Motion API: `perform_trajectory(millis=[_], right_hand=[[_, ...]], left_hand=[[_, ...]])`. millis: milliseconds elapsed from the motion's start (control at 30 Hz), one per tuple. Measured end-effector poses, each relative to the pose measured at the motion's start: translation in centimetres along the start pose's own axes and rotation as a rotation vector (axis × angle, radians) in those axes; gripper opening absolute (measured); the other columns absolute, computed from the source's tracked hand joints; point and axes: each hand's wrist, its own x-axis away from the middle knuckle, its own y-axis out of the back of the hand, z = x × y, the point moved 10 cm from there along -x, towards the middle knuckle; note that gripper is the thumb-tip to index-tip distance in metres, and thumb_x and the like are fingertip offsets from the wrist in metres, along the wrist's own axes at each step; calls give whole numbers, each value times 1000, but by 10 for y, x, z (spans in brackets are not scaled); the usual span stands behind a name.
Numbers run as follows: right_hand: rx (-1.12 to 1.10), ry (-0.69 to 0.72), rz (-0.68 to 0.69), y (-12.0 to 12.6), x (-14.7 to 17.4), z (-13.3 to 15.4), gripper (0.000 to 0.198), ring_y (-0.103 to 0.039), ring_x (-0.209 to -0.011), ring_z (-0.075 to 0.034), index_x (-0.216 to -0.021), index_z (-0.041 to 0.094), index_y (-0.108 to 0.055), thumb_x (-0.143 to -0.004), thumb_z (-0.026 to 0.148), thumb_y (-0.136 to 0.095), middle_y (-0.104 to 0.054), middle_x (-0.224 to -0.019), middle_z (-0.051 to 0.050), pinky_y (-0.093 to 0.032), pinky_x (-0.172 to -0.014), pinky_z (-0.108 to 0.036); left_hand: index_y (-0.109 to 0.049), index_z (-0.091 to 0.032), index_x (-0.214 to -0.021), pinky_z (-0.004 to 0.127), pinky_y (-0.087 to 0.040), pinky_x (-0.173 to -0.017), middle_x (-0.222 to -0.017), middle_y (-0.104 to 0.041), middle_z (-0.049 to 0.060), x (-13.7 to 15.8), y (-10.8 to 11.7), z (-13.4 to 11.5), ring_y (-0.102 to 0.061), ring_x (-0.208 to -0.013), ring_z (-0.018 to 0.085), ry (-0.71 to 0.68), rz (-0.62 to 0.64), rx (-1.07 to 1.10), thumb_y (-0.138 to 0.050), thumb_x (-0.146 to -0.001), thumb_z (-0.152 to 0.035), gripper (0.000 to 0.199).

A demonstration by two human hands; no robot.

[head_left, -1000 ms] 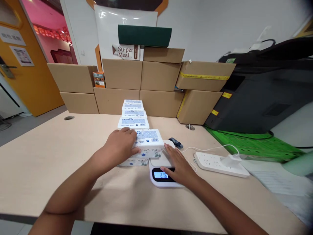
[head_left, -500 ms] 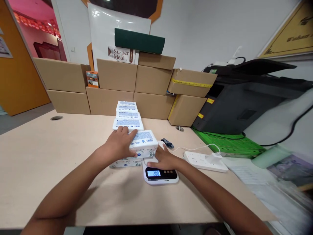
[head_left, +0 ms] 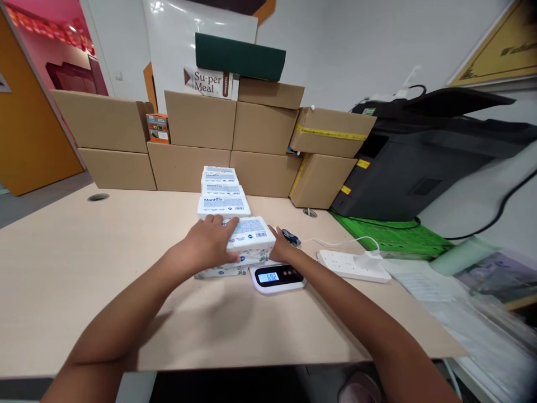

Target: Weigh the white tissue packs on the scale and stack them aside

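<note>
My left hand [head_left: 210, 242] is closed over the left end of a white tissue pack [head_left: 250, 235], thumb on the front and fingers on top. My right hand [head_left: 282, 247] presses against the right end of this pack, its fingers partly hidden behind it. Beneath the held pack lies another tissue pack [head_left: 222, 271], mostly covered. A white digital scale [head_left: 274, 288] with a lit display sits just to the right of the lower pack, under my right hand. Behind my left hand, a row of several tissue packs [head_left: 224, 205] labelled "Manhua" runs back toward the boxes.
Cardboard boxes [head_left: 197, 120] are stacked along the table's back. A white power strip [head_left: 352, 267] with a plugged-in cable lies to the right. Near my right hand is a small dark object [head_left: 291, 237]. A black printer [head_left: 423, 168] stands over a green mat [head_left: 403, 238].
My right hand has moved back from the scale's display panel to the pack's right end. The digits on the display have changed. My left hand keeps its hold; the view has shifted slightly.
</note>
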Motion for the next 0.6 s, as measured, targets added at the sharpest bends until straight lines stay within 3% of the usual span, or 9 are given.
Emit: perform_trajectory(millis=[133, 233, 367, 433, 600], right_hand=[[-48, -92, 93, -13, 23, -2, 68, -33, -166, -39, -172, 19, -40, -111, 49, -46, -41, -177, -22, -17, -135, -71], [-104, -144, 108, -16, 41, -2, 75, -25, -170, -39, -174, 17, -36, -112, 59, -32, -35, -180, -21, -11, -136, -71], [-212, -186, 92, -15, 56, -7, 85, -16, -174, -39, -176, 20, -32, -108, 71, -36, -27, -185, -19, -9, -137, -71], [-351, -193, -62, -2, 63, -17, 87, -16, -174, -38, -174, 24, -37, -105, 76, -39, -26, -185, -17, -11, -138, -69], [-640, -270, -694, 43, 114, -76, 86, -28, -170, -37, -169, 24, -41, -104, 79, -35, -35, -179, -20, -17, -138, -66]], left_hand=[[-36, -19, -173, 51, -53, -113, -161, -56, 22, 6, 5, 20, -52, -149, 43, 19, 33, 25, -76, -92, -48, 94], [-34, -23, -174, 50, -52, -116, -165, -54, 18, 7, 4, 30, -49, -153, 41, -12, 38, 103, -75, -89, -48, 97], [-32, -27, -175, 50, -51, -118, -169, -51, 14, 5, 2, 41, -46, -155, 39, -11, 46, 170, -73, -86, -53, 102], [-33, -26, -175, 51, -52, -117, -168, -53, 15, 3, 4, 43, -48, -154, 40, -11, 27, 166, -74, -84, -53, 103], [-38, -23, -172, 52, -53, -114, -161, -59, 18, 2, 7, 39, -51, -150, 41, -57, -17, 160, -72, -85, -51, 98]])
